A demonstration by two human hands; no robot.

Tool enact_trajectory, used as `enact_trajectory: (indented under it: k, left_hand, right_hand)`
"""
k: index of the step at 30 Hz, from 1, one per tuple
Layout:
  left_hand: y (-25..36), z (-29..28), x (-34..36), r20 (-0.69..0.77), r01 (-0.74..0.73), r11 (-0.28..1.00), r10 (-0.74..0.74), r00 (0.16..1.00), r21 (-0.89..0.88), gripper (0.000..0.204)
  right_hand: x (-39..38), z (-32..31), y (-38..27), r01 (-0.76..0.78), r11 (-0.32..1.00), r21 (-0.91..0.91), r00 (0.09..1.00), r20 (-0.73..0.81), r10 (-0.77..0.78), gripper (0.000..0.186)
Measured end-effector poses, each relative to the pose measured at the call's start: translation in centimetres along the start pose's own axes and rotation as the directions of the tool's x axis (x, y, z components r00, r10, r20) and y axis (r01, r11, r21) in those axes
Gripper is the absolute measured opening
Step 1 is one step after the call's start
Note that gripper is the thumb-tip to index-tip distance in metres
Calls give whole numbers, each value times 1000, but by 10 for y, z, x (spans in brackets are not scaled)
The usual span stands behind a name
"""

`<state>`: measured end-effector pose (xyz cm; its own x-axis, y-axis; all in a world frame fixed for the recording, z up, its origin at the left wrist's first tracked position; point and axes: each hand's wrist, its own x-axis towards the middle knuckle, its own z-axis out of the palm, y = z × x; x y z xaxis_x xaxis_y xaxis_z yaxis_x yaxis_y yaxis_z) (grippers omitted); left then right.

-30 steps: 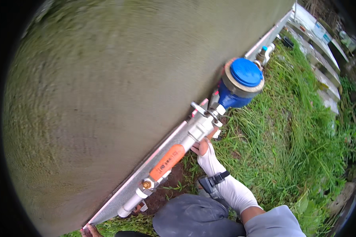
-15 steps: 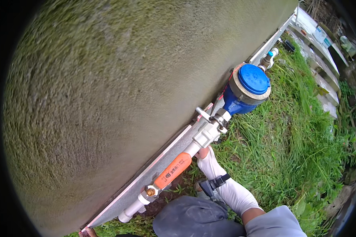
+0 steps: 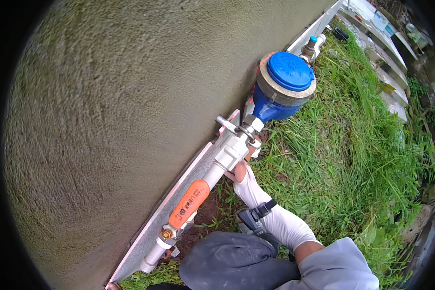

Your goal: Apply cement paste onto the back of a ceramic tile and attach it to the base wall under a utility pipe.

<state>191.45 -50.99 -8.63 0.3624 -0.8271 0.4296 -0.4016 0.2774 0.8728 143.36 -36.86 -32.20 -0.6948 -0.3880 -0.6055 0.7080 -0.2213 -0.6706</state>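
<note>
A blue water meter (image 3: 282, 104) with a round lid sits in line with a white pipe (image 3: 212, 176) along the wall. Below the meter is a white valve fitting (image 3: 231, 152) with a metal handle; farther down the pipe is an orange lever handle (image 3: 189, 204). Behind the pipe, a long grey board (image 3: 135, 261) with pale pinkish edges lies along the wall. My right hand (image 3: 240, 172), in a white sleeve, reaches beneath the valve fitting; the pipework hides most of its fingers. At the picture's lower edge, my left hand (image 3: 113, 286) holds the board's lower corner, only fingertips showing.
A rough, damp concrete wall (image 3: 130, 106) rises on the left. Grass (image 3: 319, 159) covers the ground at right, with pale slabs (image 3: 389, 79) beyond. My bent knee (image 3: 227, 261) is close below the pipe. A brass fitting with a blue cap (image 3: 310, 46) joins past the meter.
The meter, pipe and board have shifted left and mostly upward in the picture as the view moved. More of my right hand shows under the valve fitting; less of my left hand shows.
</note>
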Motion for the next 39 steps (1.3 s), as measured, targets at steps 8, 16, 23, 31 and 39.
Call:
enact_trajectory:
  k: [8,16,23,31,39]
  left_hand:
    - [1,-2,4,-10,5,1000,-5,1000,2,43]
    - [-2,-5,6,-17,15,1000,-15,1000,2,43]
    - [-3,-5,6,-5,24,1000,-23,1000,6,42]
    - [-3,-5,6,10,27,1000,-27,1000,4,42]
    - [-6,-10,10,27,51,999,-51,998,12,42]
  right_hand:
    - [-2,0,1,5,1000,13,999,-32,-5,58]
    - [4,-3,7,33,999,-7,999,-24,-33,54]
    - [4,-4,7,5,999,44,1000,-10,-5,53]
    - [5,-3,7,23,1000,-3,1000,-22,-23,51]
    - [4,-2,6,7,1000,28,1000,-21,-7,52]
